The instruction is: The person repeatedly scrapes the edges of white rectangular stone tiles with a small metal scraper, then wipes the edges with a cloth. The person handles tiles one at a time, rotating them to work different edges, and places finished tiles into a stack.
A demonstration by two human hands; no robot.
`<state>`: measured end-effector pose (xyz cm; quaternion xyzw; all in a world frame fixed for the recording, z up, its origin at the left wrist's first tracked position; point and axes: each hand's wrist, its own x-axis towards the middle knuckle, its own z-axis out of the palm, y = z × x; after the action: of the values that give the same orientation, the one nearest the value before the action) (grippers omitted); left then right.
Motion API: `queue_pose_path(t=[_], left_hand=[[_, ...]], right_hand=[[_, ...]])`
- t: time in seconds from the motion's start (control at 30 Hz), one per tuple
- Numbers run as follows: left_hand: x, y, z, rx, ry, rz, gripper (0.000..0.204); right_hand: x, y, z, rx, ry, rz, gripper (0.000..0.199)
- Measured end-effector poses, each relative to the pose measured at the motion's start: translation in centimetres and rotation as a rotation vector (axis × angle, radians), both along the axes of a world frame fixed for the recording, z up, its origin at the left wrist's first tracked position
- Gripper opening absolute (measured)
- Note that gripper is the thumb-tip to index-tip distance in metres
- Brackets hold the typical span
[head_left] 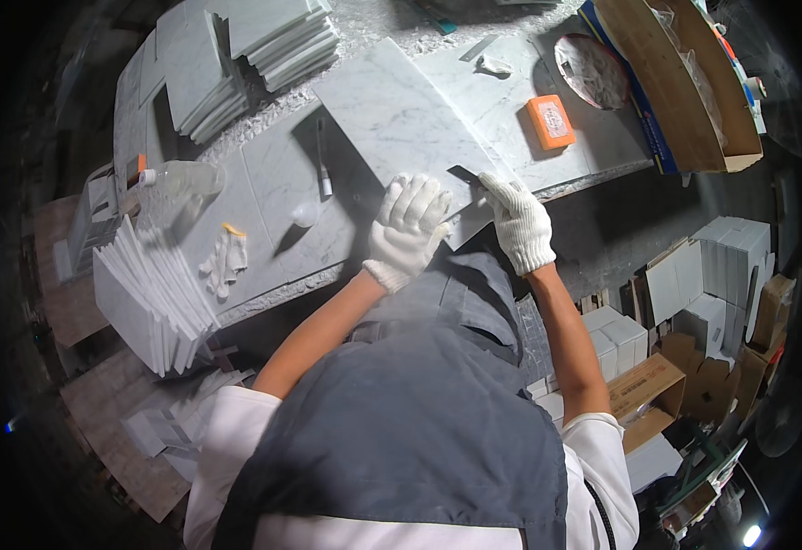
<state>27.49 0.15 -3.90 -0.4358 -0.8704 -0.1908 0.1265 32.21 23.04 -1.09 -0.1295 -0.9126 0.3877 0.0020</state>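
Both my hands wear white knitted gloves. My left hand (407, 229) lies with stretched fingers on the near part of a pale grey-veined marble tile (401, 119), which lies slantwise across the bench. At the tile's right edge, my right hand (518, 220) has its fingers closed on a thin dark strip (462, 173); whether it is a blade or a scraper I cannot tell. To the left of the tile lie a slim white-labelled tube (326, 181) and a small clear rounded thing (304, 215). An orange box (549, 123) sits on the bench to the right.
Marble tile stacks (282, 41) stand at the back left, and more tiles (149, 298) lean at the left edge. Nearby are a clear bottle (185, 179) and a spare glove (226, 261). A round dish (591, 71) and a long cardboard box (667, 82) stand at the right; cartons (648, 394) lie below.
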Motion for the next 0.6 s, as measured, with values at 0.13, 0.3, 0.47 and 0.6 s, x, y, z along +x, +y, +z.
queue_pose_path(t=[0.13, 0.3, 0.47, 0.6], left_hand=[[0.0, 0.0, 0.1, -0.004, -0.003, -0.002, 0.062], [0.0, 0.1, 0.2, -0.007, -0.024, 0.01, 0.064], [0.1, 0.0, 0.5, 0.082, -0.13, -0.003, 0.068], [-0.4, -0.7, 1.4, 0.205, -0.292, 0.083, 0.066]], right_hand=[[0.0, -0.1, 0.2, -0.019, 0.248, -0.091, 0.031], [0.0, 0.5, -0.3, 0.05, 0.108, 0.06, 0.032], [-0.4, 0.3, 0.4, -0.123, 0.314, -0.103, 0.035], [2.7, -0.6, 1.4, -0.194, 0.199, 0.259, 0.045]])
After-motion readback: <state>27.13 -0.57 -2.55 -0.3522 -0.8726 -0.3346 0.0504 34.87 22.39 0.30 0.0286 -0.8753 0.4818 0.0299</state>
